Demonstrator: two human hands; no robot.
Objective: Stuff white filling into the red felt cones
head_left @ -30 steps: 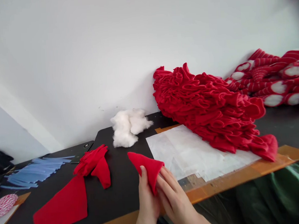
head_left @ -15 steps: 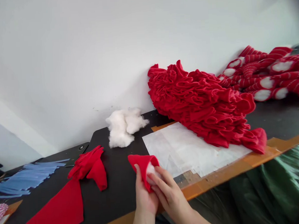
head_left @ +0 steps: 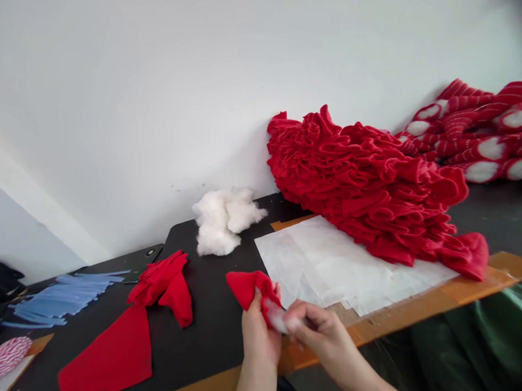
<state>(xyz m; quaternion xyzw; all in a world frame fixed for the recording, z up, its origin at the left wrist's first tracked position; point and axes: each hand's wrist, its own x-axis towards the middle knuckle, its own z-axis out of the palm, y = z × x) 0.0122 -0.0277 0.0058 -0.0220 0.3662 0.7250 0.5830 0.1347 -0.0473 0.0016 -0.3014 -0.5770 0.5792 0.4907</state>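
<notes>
Your left hand is closed around a small red fleece cone, cradling it with the fingers curled up its side and its tip folded over toward the wall. Your right hand is pinched shut, thumb and fingertips together on a wisp of white polyester stuffing at the cone's open mouth. The work in hand is filling this cone: the wisp sits right at the opening, partly inside and partly showing, and that mouth is where your pinch is working.

From the cone outward, the black bench runs beneath your hands. A heap of loose stuffing lies straight ahead of the cone, near the wall. Just to the right of the cone are white paper sheets, and a large pile of ruffled red fabric rests on them further out. Beyond that pile, well to the right of the cone, lie red-and-white striped stockings. To the left of the cone are folded red pieces, a flat red piece, blue strips and a bundle of red-and-white twine.
</notes>
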